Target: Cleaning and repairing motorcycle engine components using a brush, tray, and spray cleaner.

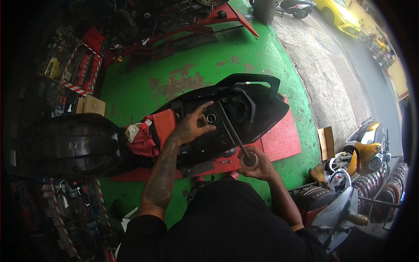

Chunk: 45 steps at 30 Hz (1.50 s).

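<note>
grip of the right hand [262,163] is closed around the rounded end of a long grey rod-like tool [231,129], with the fingers wrapped about it and the fist just beyond the near edge of the black scooter body [266,114]. from that fist the tool's shaft slants up and to the left, over the scooter, and its far end lies close to the fingertips of the left hand [191,127]. the left grip is loose and spread, the index finger stretched out and the thumb held apart from it, with nothing seen in it; whether a fingertip touches the shaft cannot be told. just beside the left hand, between thumb and index finger, a round ringed cap [211,118] sits in the scooter's bodywork. to the left of the wrist lie an orange-red cloth [163,124] and a crumpled red rag [144,142], next to a big black ribbed shell [74,142]. the scooter body stands over a red platform [286,142] on the green floor [131,94], where the paint is worn in patches. a cardboard box [91,105] stands beyond the shell, and a yellow-and-grey scooter [367,153] is at the right, near a row of tyres [393,185].
</note>
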Each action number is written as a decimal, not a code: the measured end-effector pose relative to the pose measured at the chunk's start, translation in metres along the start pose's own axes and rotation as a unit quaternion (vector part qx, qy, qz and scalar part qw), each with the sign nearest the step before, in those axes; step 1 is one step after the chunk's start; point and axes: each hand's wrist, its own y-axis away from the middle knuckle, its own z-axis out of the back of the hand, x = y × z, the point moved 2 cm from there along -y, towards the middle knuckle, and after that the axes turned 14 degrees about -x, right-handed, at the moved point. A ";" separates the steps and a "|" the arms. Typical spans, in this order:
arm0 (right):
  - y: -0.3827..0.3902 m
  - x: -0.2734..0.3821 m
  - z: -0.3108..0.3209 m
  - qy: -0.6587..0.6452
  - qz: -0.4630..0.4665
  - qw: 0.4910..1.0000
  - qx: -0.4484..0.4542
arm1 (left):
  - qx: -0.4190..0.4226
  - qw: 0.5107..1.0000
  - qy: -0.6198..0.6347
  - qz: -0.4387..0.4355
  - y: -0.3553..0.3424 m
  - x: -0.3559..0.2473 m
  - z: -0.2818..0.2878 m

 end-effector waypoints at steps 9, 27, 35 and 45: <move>0.030 -0.016 0.028 0.099 -0.084 0.989 0.065 | -0.143 0.938 -0.216 -0.229 -0.028 0.007 0.012; 0.123 -0.106 0.036 0.183 -0.054 0.977 -0.096 | -0.066 0.890 -0.347 -0.287 -0.028 0.031 -0.064; 0.083 -0.100 0.014 0.169 -0.037 0.976 -0.130 | -0.023 0.910 -0.365 -0.194 -0.043 0.059 -0.064; 0.062 -0.124 0.004 0.201 -0.045 0.972 -0.116 | -0.151 0.909 -0.297 -0.250 -0.030 0.057 -0.061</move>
